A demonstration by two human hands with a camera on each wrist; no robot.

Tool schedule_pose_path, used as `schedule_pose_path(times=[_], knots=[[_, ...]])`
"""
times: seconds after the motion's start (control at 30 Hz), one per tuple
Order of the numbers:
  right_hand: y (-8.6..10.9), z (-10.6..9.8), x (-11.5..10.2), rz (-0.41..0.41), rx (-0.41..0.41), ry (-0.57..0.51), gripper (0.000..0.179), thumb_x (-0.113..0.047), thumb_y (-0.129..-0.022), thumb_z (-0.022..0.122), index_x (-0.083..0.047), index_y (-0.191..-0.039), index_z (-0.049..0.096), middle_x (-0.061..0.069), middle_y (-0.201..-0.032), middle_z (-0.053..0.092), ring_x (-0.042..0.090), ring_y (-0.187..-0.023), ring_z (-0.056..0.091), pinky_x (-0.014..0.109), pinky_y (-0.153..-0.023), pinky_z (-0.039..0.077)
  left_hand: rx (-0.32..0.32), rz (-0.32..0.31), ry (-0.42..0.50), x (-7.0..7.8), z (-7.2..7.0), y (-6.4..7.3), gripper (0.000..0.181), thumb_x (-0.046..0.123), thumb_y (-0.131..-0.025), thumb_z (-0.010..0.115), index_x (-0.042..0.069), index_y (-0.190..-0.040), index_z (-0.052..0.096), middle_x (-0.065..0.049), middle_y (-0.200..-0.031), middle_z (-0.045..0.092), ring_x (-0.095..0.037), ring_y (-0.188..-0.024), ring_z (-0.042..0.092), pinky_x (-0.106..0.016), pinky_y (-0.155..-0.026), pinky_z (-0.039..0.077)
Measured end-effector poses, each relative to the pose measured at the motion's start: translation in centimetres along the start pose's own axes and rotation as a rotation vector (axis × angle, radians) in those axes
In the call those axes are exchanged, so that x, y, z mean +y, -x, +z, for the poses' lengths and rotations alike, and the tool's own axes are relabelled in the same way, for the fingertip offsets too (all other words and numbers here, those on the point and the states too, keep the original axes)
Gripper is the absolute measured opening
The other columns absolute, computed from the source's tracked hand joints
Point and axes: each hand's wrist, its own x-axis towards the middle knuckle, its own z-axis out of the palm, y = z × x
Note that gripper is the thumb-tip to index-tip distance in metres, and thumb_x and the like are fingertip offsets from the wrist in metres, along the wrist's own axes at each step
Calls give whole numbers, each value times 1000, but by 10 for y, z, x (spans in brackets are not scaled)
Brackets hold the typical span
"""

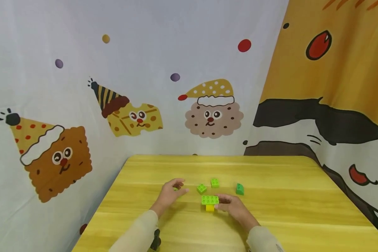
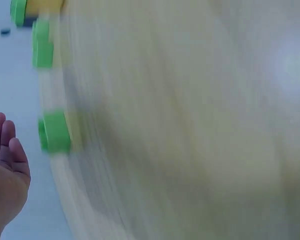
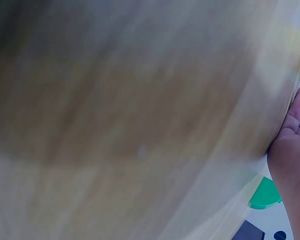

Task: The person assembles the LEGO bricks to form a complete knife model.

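A lime-green toy building brick (image 1: 210, 200) with two rows of studs sits on top of a smaller yellow brick (image 1: 209, 208). My right hand (image 1: 234, 207) grips this pair at its right end, thumb in front and fingers behind. To the left, my left hand (image 1: 171, 193) hovers with loosely bent fingers and holds nothing. A small green brick (image 1: 175, 189) shows partly behind it, the rest hidden by the hand. In the left wrist view, a green brick (image 2: 55, 132) lies beyond the fingertips, apart from the left hand (image 2: 7, 175).
Two small lime bricks, one nearer (image 1: 201, 189) and one farther (image 1: 215, 182), lie beyond the stack. A darker green, slope-topped brick (image 1: 239, 189) stands to the right. The wooden table (image 1: 286, 224) ends at a printed cloth wall (image 1: 151, 42).
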Motion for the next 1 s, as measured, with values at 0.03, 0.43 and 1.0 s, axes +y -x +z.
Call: schedule_pose_path(times=[0.03,0.43,1.0], knots=[[0,0,-1,-3,1,1,55,-26,-85,80,-2,-131,63,8,-118,64,25,-109,58,43,-91,50,15,-14,-8,-3,-6,-2,48,29,-90,76,9,-132,62,-19,-124,59,-30,-111,54,-44,-89,49],[-1,1,-1,-18,18,6,54,-27,-83,82,-4,-128,66,7,-115,65,24,-107,58,43,-90,50,-67,-129,-55,-35,-34,3,57,24,-88,78,2,-136,55,-17,-129,55,-34,-120,50,-52,-98,43],[1,4,-9,13,45,11,52,-24,-83,82,-6,-129,66,6,-114,65,23,-106,58,42,-91,49,-33,-114,-105,-40,-31,-1,36,20,-88,78,3,-116,66,-9,-112,62,-23,-101,58,-39,-85,52]])
